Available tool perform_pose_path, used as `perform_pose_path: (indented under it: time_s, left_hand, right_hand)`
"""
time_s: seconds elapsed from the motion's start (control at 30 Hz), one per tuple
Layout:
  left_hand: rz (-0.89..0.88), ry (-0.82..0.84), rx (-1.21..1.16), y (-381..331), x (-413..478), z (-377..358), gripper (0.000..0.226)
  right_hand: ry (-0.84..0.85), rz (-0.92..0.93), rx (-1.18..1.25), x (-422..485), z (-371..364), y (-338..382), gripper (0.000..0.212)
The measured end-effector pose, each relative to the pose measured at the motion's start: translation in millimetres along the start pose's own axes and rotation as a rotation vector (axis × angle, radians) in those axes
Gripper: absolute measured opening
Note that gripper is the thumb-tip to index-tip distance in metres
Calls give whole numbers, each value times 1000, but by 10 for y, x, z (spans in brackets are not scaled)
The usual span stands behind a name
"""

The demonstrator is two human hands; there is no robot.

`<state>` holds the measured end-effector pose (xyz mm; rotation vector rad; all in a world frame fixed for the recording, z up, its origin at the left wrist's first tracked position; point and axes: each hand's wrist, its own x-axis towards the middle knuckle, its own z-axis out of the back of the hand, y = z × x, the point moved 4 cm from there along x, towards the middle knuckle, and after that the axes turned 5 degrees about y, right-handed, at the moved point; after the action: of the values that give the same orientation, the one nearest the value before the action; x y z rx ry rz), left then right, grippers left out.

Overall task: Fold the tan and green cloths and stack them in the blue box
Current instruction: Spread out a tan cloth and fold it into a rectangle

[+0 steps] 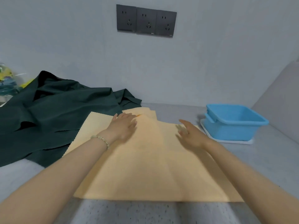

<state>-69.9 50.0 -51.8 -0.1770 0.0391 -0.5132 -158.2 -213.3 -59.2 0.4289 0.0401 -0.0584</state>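
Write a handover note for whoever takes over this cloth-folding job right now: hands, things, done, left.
Left hand: open, flat on the tan cloth.
Right hand: open, blurred, over the same cloth; contact unclear.
Tan cloth: spread on the table, layered edges at its far end, so seemingly part-folded.
Green cloth: crumpled heap to the left, unfolded.
Blue box: at the right, nothing seen inside.
To do: finish folding tan, fold green, stack both in the box.
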Motion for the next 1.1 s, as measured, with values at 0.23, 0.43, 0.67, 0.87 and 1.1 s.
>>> perform_pose_path:
  time_s: [0.23,0.43,0.67,0.87,1.1]
  left_hand:
    - [42,23,19,330,468,-117,49]
    - [-44,-42,53,487,590,23,34]
    - [-231,-276,1,412,181,304,19]
    - [-480,-625,218,117,-597,569,57]
    - [-697,-731,346,6,-1504,363,56]
  right_hand:
    - [80,-109,-133,688,-78,-315,61]
    - [-7,-6,-285,814,9,-365,28]
    - [-215,192,-173,313,225,-216,18]
    - [-367,307,11,-518,422,-74,14]
    - [-383,443,-162,-1624,135,7,34]
